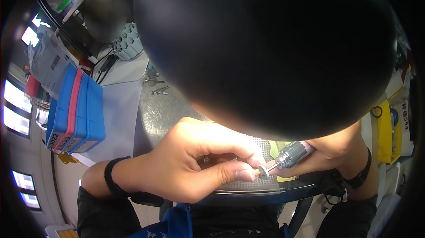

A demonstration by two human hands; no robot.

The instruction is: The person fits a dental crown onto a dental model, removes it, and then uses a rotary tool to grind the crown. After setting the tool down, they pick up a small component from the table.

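Observation:
My right hand (334,146) is closed around a rotary handpiece (294,154), a grey metal-nosed tool that points down to the left. A thin shank carries a small pale grinding disc (264,172) at its tip. My left hand (199,160) is closed, thumb and forefinger pinching a small yellowish piece (256,173), mostly hidden by the fingertips. The disc's face is right up against that piece; whether they touch I cannot tell. Both hands are close together over a perforated grey plate (252,185) at the bench's near edge.
A large dark rounded shape (265,52) blocks the upper middle. Stacked blue boxes (88,109) with a pink one stand at left, near a grey holder (128,43). Small metal tools (159,90) lie on the metal bench top (155,114). A yellow tray (385,131) is at right.

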